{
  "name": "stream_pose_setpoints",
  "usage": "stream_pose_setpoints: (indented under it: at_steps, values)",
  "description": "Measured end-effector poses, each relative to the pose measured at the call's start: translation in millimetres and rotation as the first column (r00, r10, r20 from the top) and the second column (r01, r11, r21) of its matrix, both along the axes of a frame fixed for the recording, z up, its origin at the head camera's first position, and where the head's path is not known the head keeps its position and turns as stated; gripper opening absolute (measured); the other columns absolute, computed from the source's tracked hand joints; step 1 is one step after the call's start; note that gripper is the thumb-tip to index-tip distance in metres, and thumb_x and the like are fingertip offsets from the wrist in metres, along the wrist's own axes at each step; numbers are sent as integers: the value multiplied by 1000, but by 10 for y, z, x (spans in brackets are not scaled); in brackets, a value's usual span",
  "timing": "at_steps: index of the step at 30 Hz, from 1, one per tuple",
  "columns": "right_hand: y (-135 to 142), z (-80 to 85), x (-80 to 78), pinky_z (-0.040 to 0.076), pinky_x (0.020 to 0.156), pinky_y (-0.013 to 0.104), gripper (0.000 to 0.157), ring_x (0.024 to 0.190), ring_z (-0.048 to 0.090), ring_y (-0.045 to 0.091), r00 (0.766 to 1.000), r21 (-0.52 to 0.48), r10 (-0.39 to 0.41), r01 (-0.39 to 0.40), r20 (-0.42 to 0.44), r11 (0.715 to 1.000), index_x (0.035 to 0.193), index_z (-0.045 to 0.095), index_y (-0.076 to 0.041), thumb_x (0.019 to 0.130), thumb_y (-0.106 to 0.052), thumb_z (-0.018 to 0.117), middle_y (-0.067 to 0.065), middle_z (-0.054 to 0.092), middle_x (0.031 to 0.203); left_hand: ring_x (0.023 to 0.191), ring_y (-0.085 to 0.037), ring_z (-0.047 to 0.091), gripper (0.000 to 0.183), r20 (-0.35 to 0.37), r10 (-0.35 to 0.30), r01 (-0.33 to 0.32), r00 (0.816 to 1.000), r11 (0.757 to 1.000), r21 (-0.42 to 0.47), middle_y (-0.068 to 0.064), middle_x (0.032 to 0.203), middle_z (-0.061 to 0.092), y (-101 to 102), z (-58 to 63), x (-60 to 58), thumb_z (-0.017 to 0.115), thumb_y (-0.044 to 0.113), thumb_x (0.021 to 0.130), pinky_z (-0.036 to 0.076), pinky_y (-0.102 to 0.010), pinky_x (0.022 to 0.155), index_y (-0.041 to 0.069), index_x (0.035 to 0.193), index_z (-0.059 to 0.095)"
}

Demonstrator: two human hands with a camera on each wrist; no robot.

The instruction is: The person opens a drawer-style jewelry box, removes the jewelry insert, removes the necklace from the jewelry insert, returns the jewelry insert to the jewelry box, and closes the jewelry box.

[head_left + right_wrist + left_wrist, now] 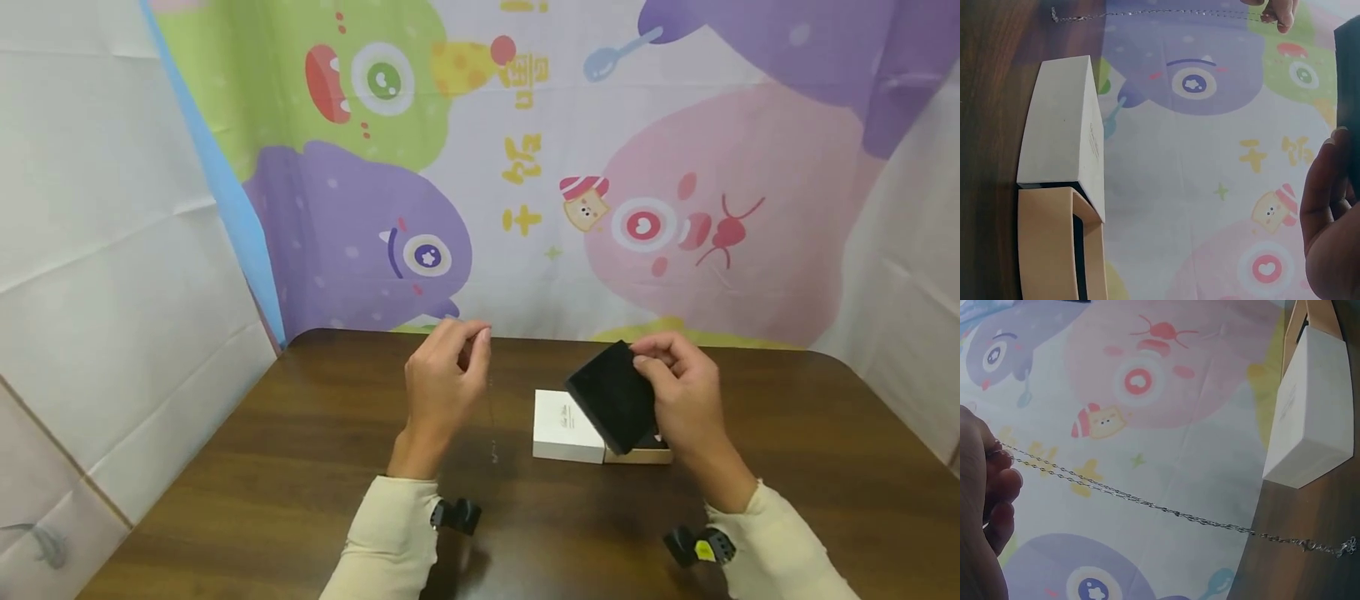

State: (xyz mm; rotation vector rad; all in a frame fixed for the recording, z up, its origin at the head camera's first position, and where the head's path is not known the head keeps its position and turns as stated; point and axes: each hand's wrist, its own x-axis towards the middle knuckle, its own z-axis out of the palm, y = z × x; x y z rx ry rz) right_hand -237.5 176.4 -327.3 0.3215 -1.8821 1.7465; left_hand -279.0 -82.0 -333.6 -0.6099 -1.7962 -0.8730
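Two hands are raised over the table. Head view: the left hand pinches a silver chain necklace between thumb and forefinger; the right hand grips a tilted black square pad above a tan box base, which adjoins a white lid toward the table's far edge. Step in hand, as judged: keeping chain and pad apart; the next move calls for steady, tangle-free handling. Left wrist view: two strands converge, bunching at the lower end. Right wrist view: fingers curl against the pad.
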Motion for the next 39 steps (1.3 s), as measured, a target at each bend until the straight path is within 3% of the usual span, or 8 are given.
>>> stream_pose_setpoints:
  at_steps: [17, 39]
  values:
    - [15, -11, -28, 51, 50, 24, 10, 54, 61, 13, 1000, -26, -21, 21, -6, 999, 97, 63, 9, 93, 9, 54, 4, 64, 71, 61, -13, 48, 10, 32, -20, 23, 999, 995, -97, -1, 71, 56, -80, 58, 5, 71, 13, 93, 39, -29, 54, 6, 93, 77]
    - [-2, 1, -18, 50, 51, 22, 9, 54, 60, 11, 999, -37, -35, 35, -11, 999, 96, 63, 10, 92, 10, 55, 3, 64, 70, 62, -10, 48, 11, 54, -36, 43, 998, 988, -146, 1, 74, 58, -120, 56, 29, 69, 15, 94, 39, -28, 55, 7, 93, 77]
